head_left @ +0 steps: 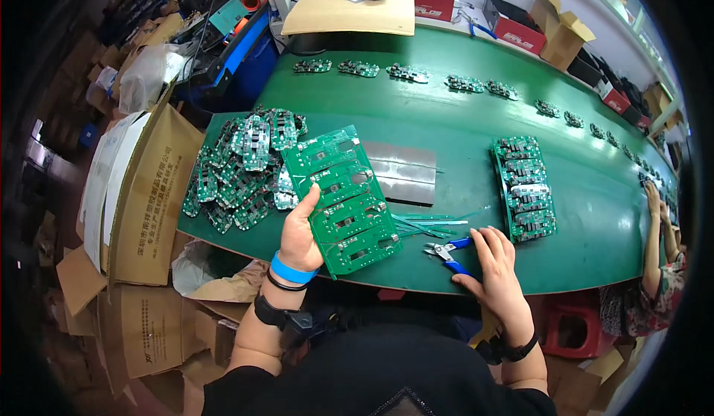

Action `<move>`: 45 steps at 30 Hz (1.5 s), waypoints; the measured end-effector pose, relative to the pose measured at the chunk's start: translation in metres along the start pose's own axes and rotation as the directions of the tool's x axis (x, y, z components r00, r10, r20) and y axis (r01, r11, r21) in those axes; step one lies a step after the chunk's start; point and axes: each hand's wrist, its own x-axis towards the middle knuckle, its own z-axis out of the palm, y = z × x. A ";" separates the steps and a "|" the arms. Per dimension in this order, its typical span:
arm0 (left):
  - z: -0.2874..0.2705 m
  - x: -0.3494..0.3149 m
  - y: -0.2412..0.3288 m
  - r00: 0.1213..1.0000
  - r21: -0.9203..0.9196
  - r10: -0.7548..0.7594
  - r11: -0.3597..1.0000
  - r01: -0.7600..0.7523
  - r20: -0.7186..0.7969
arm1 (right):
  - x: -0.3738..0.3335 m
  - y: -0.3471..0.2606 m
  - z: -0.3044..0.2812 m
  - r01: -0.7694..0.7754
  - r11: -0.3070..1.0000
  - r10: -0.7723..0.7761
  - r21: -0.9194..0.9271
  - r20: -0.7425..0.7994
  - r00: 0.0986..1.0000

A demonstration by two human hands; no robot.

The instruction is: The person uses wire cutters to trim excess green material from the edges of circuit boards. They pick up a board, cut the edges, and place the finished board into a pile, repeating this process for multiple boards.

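My left hand [301, 237] grips a green circuit board panel [346, 208] by its lower left edge. The panel is tilted above the table and has several board sections side by side. My right hand [497, 271] holds blue-handled side cutters [448, 255], thumb on one handle and fingers over the other. Their jaws are apart and point left toward the panel, not touching it. Thin green offcut strips [431, 224] lie between the panel and the cutters. Behind the panel sits a dark grey flat block [405, 174], partly hidden by it.
A heap of separated circuit boards [242, 163] lies left on the green table [461, 133]. More panels [526, 185] are stacked at the right. Single boards [407, 72] line the far side. Another person's hands [654, 204] work at far right. Cardboard boxes [152, 208] stand at the left.
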 end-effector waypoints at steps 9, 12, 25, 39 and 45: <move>0.006 0.009 -0.005 0.983 -0.101 0.041 0.995 -0.023 0.178 | 0.018 -0.009 0.003 0.038 0.842 0.125 0.538 -0.264 0.956; 0.005 0.006 -0.008 0.978 -0.102 0.025 0.995 -0.004 0.206 | 0.044 -0.021 -0.003 0.053 0.681 0.055 0.730 -0.124 0.991; -0.008 -0.016 -0.008 0.995 0.210 -0.006 0.978 -0.016 0.102 | 0.110 -0.067 -0.005 0.234 0.972 -0.229 -0.033 -0.378 0.897; 0.006 -0.020 -0.005 0.989 0.430 0.099 0.893 -0.136 0.108 | 0.112 -0.073 -0.004 0.230 0.969 -0.248 -0.092 -0.367 0.897; 0.013 -0.022 -0.002 0.988 0.439 0.106 0.887 -0.145 0.111 | 0.112 -0.071 -0.001 0.228 0.971 -0.240 -0.076 -0.352 0.905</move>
